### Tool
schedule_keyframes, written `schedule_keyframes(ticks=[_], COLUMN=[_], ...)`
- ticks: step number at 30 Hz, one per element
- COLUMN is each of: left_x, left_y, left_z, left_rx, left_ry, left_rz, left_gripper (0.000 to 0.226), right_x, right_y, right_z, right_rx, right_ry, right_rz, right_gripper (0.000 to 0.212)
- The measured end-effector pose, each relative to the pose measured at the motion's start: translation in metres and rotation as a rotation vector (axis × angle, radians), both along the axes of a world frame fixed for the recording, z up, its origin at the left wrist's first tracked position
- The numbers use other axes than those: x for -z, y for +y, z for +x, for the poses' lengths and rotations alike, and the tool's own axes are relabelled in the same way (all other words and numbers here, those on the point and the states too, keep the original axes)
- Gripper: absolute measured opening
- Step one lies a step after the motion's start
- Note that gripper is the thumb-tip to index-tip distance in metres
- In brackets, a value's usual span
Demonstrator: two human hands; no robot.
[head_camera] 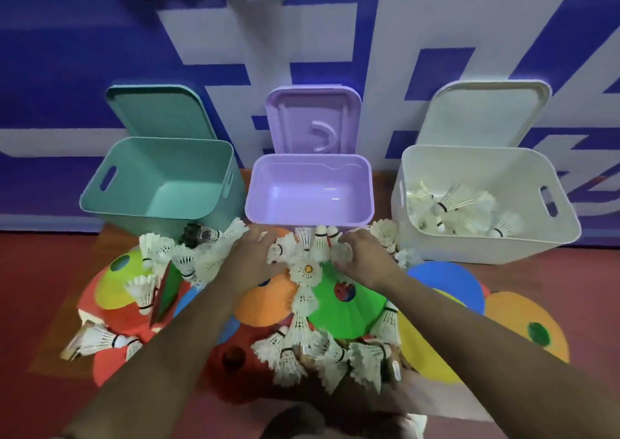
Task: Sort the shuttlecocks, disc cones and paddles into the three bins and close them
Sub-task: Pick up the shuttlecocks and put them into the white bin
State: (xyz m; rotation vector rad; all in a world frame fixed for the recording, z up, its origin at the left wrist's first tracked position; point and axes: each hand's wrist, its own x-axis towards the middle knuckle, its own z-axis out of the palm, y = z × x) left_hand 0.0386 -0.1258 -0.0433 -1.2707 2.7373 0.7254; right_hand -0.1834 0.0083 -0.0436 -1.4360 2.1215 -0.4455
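Observation:
Three open bins stand in a row: a teal bin (161,183), a purple bin (308,190) and a white bin (486,237) that holds several white shuttlecocks (449,203). On the floor before them lies a heap of white shuttlecocks (307,270) over coloured disc cones, among them a green cone (345,311) and an orange cone (258,301). My left hand (250,257) and my right hand (364,257) curl around a cluster of shuttlecocks just in front of the purple bin. A red paddle edge (164,291) stands tilted at the left.
Each bin's lid leans open against the blue and white wall behind. More cones lie around: yellow (124,270), blue (446,281), orange (526,324), red (231,354). Shuttlecocks also lie at the lower left (97,338) and lower middle (322,354). The floor is red.

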Motion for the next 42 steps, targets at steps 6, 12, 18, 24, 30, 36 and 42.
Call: schedule_keyframes(ticks=[6, 12, 18, 24, 30, 36, 42], left_x=[0.023, 0.029, -0.019, -0.065, -0.079, -0.069, -0.052], left_y=[-0.020, -0.037, -0.038, -0.019, 0.013, 0.038, 0.056], left_z=[-0.004, -0.004, -0.026, -0.098, -0.204, -0.273, -0.275], left_rx=[0.277, 0.285, -0.016, -0.085, -0.131, -0.066, -0.040], left_ry=[-0.153, -0.053, 0.288, 0.413, 0.542, 0.459, 0.466], left_rz=[-0.170, -0.077, 0.152, 0.376, 0.440, 0.500, 0.410], left_gripper=[0.045, 0.044, 0.042, 0.036, 0.013, 0.036, 0.037], right_x=[0.028, 0.043, 0.019, -0.044, -0.063, -0.058, -0.038], right_y=[0.013, 0.016, 0.008, 0.005, 0.031, 0.049, 0.092], right_z=[0.015, 0.012, -0.002, -0.036, -0.114, -0.159, -0.152], right_rx=[0.178, 0.259, 0.337, 0.637, 0.856, 0.867, 0.762], right_ry=[0.161, 0.199, 0.249, 0.110, 0.154, 0.037, -0.124], right_rz=[0.177, 0.100, -0.115, -0.480, -0.499, -0.375, -0.330], right_gripper=[0.050, 0.029, 0.019, 0.011, 0.013, 0.027, 0.041])
